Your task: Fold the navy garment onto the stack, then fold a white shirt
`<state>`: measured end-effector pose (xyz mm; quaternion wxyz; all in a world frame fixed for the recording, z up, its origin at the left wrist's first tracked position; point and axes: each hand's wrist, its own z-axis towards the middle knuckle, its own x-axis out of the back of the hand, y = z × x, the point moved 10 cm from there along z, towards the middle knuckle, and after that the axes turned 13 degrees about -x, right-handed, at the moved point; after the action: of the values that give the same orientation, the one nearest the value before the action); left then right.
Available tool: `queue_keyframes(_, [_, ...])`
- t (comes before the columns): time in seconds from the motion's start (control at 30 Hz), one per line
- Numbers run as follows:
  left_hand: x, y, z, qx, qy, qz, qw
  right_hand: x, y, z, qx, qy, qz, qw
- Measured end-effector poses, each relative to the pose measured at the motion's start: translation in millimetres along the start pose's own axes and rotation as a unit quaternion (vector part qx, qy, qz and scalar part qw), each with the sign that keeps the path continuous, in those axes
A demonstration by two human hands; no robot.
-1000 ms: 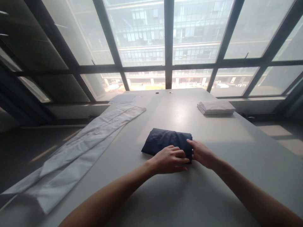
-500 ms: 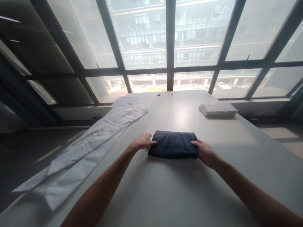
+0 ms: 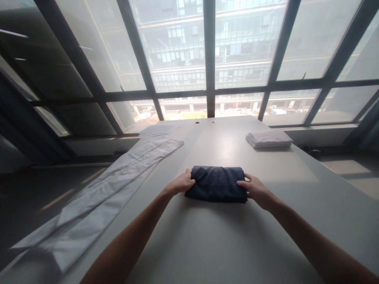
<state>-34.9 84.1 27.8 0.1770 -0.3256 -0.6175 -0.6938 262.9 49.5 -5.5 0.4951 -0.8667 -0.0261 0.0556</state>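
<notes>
Hands grip the folded dark cloth mid-counter: left hand curled on its left end, right hand on its right. Uneven squeezing could loosen the folds.

L hand shifts off top of dark folded cloth to its left edge, both hands now gripping ends w/ R hand.

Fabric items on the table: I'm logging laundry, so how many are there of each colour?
Dark navy: 1, the folded cloth gripped between left hand and right hand.
White: 3, long sheet, folded stack, flat piece at the far edge.
Total: 4
</notes>
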Motion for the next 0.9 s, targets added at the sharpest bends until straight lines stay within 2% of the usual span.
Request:
queue_keyframes(0.1, [-6, 4, -5, 0.037, 0.01, -0.052, 0.998, 11, -9, -1, 0.003, 0.011, 0.009, 1.0])
queue_keyframes(0.23, [-22, 23, -6, 0.061, -0.006, -0.138, 0.989, 35, -23, -2, 0.012, 0.04, 0.01, 0.999])
queue_keyframes(0.43, [-60, 47, 10, 0.08, -0.055, -0.341, 0.935, 77, -30, -2, 0.003, 0.077, 0.035, 0.996])
queue_keyframes(0.53, [-79, 53, 18, 0.09, -0.07, -0.401, 0.909, 95, -24, -2, -0.024, 0.088, 0.034, 0.995])
queue_keyframes(0.63, [-91, 66, 25, 0.072, -0.072, -0.43, 0.897, 112, -20, -2, -0.033, 0.089, 0.046, 0.994])
queue_keyframes(0.73, [-103, 70, 31, 0.078, -0.052, -0.404, 0.91, 129, -17, -4, -0.029, 0.096, 0.063, 0.993])
queue_keyframes(0.8, [-102, 71, 41, 0.068, -0.001, -0.359, 0.931, 141, -16, -6, -0.027, 0.097, 0.069, 0.993])
queue_keyframes(0.9, [-102, 89, 67, -0.023, 0.049, -0.297, 0.953, 160, -25, -7, -0.003, 0.094, 0.07, 0.993])
